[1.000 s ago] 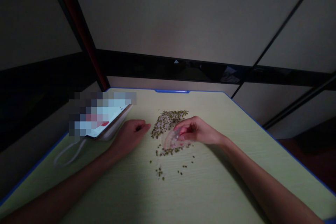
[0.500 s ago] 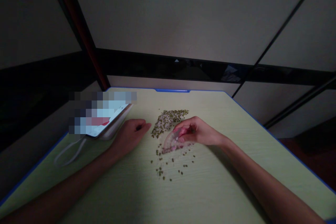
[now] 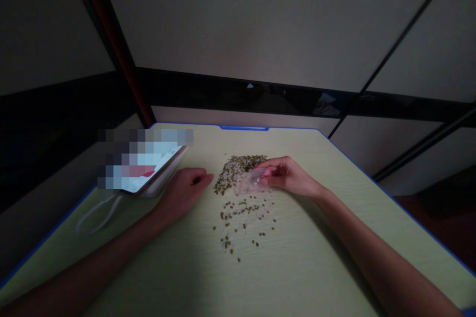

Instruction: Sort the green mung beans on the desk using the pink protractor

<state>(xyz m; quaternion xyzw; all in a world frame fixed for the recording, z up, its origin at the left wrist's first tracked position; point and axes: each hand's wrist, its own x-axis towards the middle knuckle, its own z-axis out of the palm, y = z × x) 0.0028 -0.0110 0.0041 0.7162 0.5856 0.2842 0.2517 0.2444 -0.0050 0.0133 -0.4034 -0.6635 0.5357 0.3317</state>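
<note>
Against the near right side of a heap (image 3: 231, 172) of green beans and pale bits, the right hand (image 3: 270, 174) pinches a clear sheet (image 3: 251, 183) between thumb and fingertips; the sheet looks curved at its outer edge, though the light is too dim to say exactly what it is. Nearer the viewer, loose beans (image 3: 227, 244) lie scattered on the pale table (image 3: 282, 272). To the left of the heap, the left hand (image 3: 187, 185) rests with fingers curled in a loose fist, its thumb pointing toward the beans but apart from them. Just beside that hand, a lit screen (image 3: 148, 161), partly pixelated, leans at a slant, a white strap (image 3: 94, 232) looping near it. Blue trim (image 3: 244, 128) edges the table. Behind stand pale panels (image 3: 241, 20) crossed by a dark band (image 3: 208, 91).
</note>
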